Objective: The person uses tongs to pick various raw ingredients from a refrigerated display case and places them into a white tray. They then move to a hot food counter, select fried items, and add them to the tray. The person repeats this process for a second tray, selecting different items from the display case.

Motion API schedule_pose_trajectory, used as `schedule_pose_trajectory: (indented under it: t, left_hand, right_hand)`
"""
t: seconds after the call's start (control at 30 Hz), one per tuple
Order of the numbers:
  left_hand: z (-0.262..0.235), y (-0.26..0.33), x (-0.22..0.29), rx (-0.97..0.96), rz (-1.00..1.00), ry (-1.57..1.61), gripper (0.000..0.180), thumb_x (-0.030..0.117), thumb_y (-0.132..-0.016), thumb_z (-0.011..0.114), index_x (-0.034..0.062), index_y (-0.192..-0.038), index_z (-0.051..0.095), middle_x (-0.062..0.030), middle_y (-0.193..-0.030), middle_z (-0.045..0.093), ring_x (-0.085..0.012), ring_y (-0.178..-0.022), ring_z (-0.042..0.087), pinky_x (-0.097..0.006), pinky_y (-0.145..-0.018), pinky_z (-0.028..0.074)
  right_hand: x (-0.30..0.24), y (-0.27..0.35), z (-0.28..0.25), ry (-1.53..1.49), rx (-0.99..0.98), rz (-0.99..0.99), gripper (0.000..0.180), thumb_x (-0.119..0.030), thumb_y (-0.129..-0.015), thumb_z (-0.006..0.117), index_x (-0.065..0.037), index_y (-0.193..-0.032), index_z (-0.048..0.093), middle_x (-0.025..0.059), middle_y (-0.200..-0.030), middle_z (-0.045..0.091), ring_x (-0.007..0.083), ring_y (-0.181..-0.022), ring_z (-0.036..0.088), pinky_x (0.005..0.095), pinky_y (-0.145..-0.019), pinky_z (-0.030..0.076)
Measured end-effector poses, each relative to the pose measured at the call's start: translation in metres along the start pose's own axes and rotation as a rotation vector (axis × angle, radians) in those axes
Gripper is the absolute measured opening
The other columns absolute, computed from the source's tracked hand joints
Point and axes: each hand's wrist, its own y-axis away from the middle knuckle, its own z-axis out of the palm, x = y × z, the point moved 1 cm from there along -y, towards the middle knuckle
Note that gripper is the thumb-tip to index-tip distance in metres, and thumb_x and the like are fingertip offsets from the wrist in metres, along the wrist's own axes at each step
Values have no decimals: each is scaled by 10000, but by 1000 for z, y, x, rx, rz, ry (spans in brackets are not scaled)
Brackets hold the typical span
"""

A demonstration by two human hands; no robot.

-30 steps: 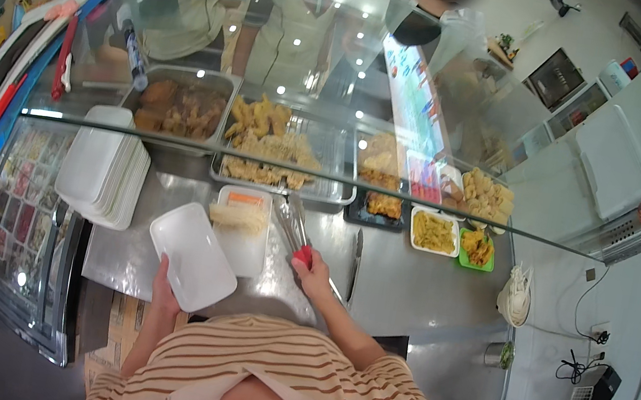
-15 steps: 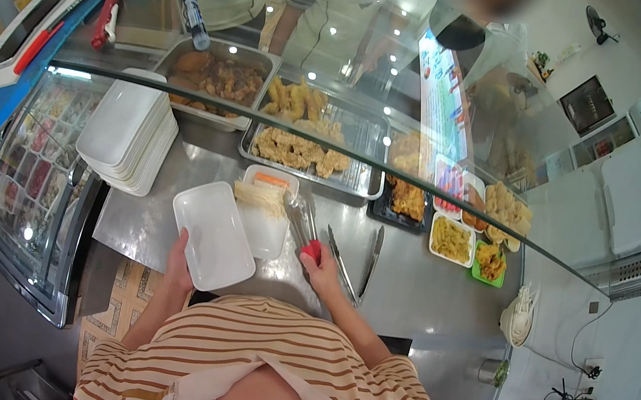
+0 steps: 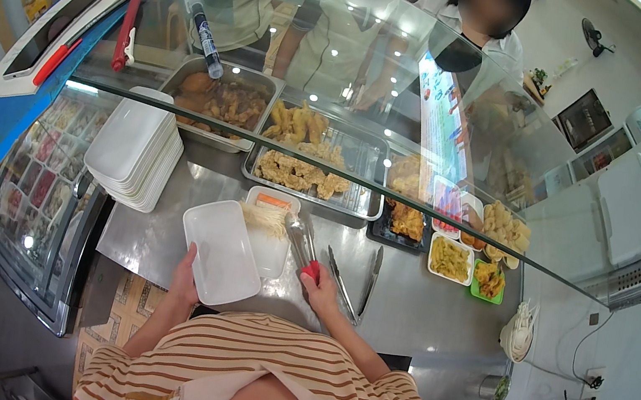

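My left hand (image 3: 187,276) grips the lower left side of a bare white rectangular tray (image 3: 221,255), tilted above the near edge of the counter. In my right hand (image 3: 320,293) is a pair of tongs (image 3: 300,241) by its red handle, metal end pointing away from me. Between the two lies a second white tray (image 3: 271,264) on the counter, with thin wooden sticks (image 3: 266,220) and something orange at its far end. Just right of my right hand, another pair of metal tongs (image 3: 374,272) rests spread on the steel.
Left stands a stack of white trays (image 3: 138,148) beside a glass-topped display case (image 3: 33,194). A glass shield (image 3: 318,164) crosses over metal pans of braised and fried food (image 3: 299,175). Small food trays (image 3: 451,258) sit right. People stand beyond the glass.
The whole scene sits slightly lower in the picture, and more of the people beyond the glass shows. Both hands keep their holds on the tray and the tongs.
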Motion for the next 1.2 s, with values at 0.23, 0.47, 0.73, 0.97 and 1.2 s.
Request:
schedule_pose_trajectory:
  t: [0.23, 0.47, 0.73, 0.97, 1.2]
  left_hand:
    - [3, 4, 0, 41, 10, -2, 587, 480, -929, 371, 36, -1314, 380, -159, -1264, 496, -327, -1137, 499, -462, -970, 405]
    - [1, 4, 1, 36, 25, -11, 592, 479, -933, 358, 36, -1326, 364, -160, -1277, 483, -329, -1152, 486, -468, -976, 394]
    - [8, 4, -2, 53, 12, -26, 579, 470, -938, 349, 41, -1328, 361, -161, -1279, 481, -333, -1159, 478, -474, -982, 387]
    - [5, -1, -2, 32, 7, -15, 577, 454, -960, 266, 22, -1336, 335, -175, -1287, 465, -339, -1164, 471, -473, -994, 379]
    - [4, -4, -4, -23, -11, -24, 600, 494, -932, 343, 44, -1329, 356, -167, -1282, 477, -341, -1167, 471, -487, -990, 377]
  right_hand:
    - [-5, 1, -2, 69, 6, -31, 480, -388, -809, 605, -74, -1155, 497, 191, -895, 624, 362, -812, 604, 413, -713, 466]
    - [-2, 1, -1, 36, -4, -21, 498, -393, -806, 608, -76, -1170, 487, 198, -915, 623, 363, -840, 603, 409, -725, 465]
    - [-6, 2, -2, 66, -6, 4, 509, -399, -798, 610, -73, -1170, 488, 202, -927, 622, 372, -851, 600, 416, -742, 463]
    - [-1, 2, 0, 49, -8, 13, 534, -429, -798, 608, -71, -1174, 486, 203, -911, 623, 370, -840, 603, 414, -734, 467]
    - [5, 1, 4, 96, 44, -33, 559, -471, -797, 591, -79, -1179, 478, 207, -868, 627, 383, -801, 606, 435, -701, 468]
